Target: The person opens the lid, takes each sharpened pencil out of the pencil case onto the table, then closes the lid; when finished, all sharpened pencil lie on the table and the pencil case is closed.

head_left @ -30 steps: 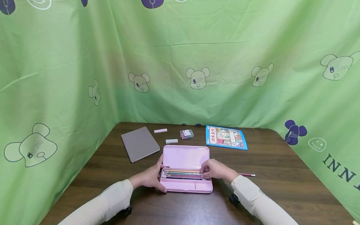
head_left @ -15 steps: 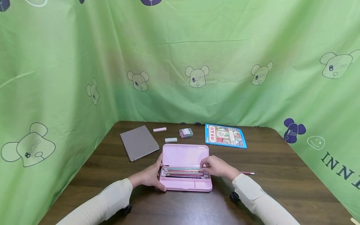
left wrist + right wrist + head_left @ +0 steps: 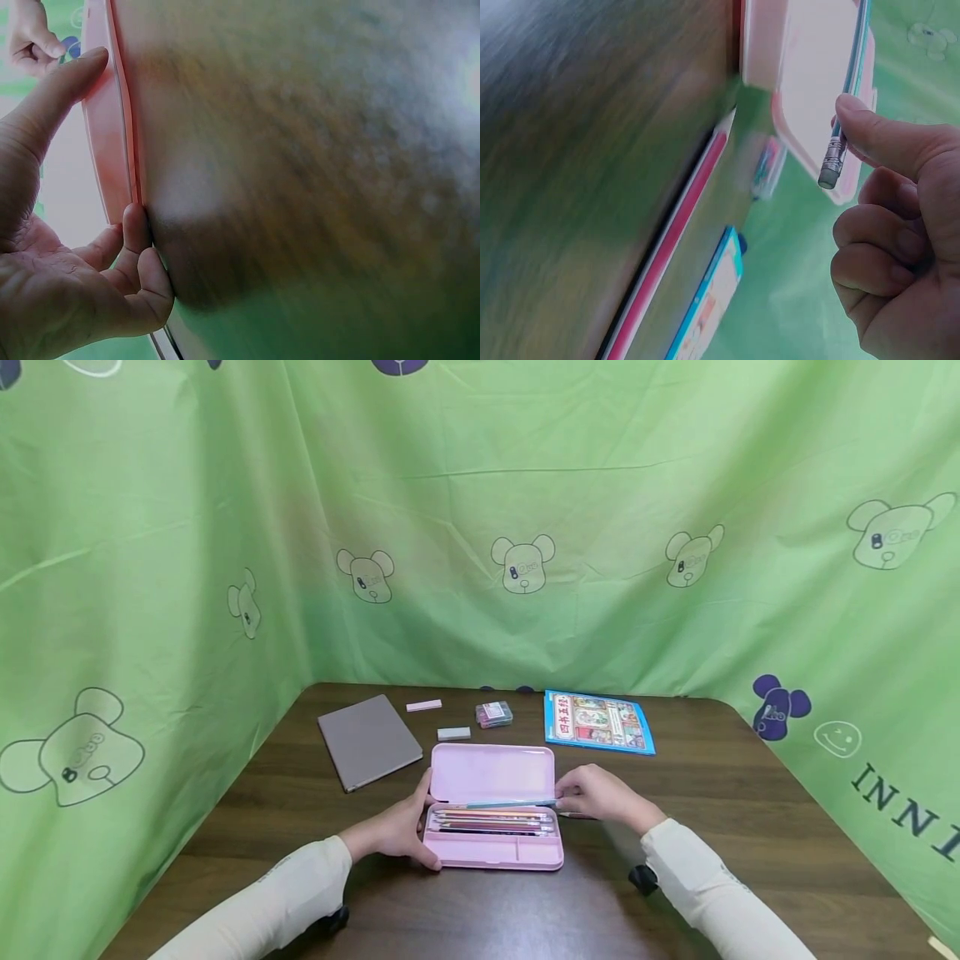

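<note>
A pink pencil case (image 3: 465,853) lies with its lid (image 3: 492,774) tipped back, several pencils (image 3: 491,822) side by side in its long compartment. My left hand (image 3: 393,831) holds the case's left end; in the left wrist view the thumb lies along one edge of the case (image 3: 112,150) and the fingertips touch farther along. Between thumb and forefinger, my right hand (image 3: 603,797) pinches a blue pencil (image 3: 510,803) near its eraser end. The pencil spans the back of the compartment, above the others. In the right wrist view its grey eraser (image 3: 827,178) sticks out past the thumb.
A red pencil (image 3: 679,232) lies on the table right of the case, mostly behind my right hand in the head view. Farther back are a grey notebook (image 3: 370,742), a pink strip (image 3: 423,705), a white block (image 3: 453,734), a small clear box (image 3: 494,714) and a blue-edged booklet (image 3: 598,722).
My right hand has lifted the blue pencil out of the row and moved right and slightly back with it. My left hand stays on the case's left end.
</note>
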A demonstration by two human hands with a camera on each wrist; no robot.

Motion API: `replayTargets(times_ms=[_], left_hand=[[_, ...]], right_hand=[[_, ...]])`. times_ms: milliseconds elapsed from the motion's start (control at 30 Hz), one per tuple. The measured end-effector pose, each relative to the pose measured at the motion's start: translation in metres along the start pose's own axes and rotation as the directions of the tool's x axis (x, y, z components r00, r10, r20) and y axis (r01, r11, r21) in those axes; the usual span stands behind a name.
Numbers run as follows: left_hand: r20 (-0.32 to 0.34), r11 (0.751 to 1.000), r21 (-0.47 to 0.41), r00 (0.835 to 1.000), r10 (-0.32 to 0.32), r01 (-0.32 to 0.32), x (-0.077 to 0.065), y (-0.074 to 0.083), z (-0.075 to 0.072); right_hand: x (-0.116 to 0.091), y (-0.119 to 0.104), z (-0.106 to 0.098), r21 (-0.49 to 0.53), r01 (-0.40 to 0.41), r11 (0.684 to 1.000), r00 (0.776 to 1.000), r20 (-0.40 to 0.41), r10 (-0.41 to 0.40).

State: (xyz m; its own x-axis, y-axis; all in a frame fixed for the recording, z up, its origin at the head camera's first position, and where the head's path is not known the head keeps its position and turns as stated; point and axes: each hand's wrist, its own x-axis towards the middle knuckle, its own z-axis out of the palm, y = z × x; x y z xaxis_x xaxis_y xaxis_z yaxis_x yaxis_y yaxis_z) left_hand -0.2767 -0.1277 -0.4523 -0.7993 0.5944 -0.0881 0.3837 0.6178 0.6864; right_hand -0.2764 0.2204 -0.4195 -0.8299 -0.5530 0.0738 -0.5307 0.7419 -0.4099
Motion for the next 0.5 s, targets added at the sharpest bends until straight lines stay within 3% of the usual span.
replayTargets(times_ms=[500], left_hand=[[0.000,1.000,0.000,1.000,0.016,-0.016,0.000,0.001,0.000]], right_hand=[[-0.046,0.037,-0.022,0.000,-0.048,0.999,0.996,-0.076,0.048]])
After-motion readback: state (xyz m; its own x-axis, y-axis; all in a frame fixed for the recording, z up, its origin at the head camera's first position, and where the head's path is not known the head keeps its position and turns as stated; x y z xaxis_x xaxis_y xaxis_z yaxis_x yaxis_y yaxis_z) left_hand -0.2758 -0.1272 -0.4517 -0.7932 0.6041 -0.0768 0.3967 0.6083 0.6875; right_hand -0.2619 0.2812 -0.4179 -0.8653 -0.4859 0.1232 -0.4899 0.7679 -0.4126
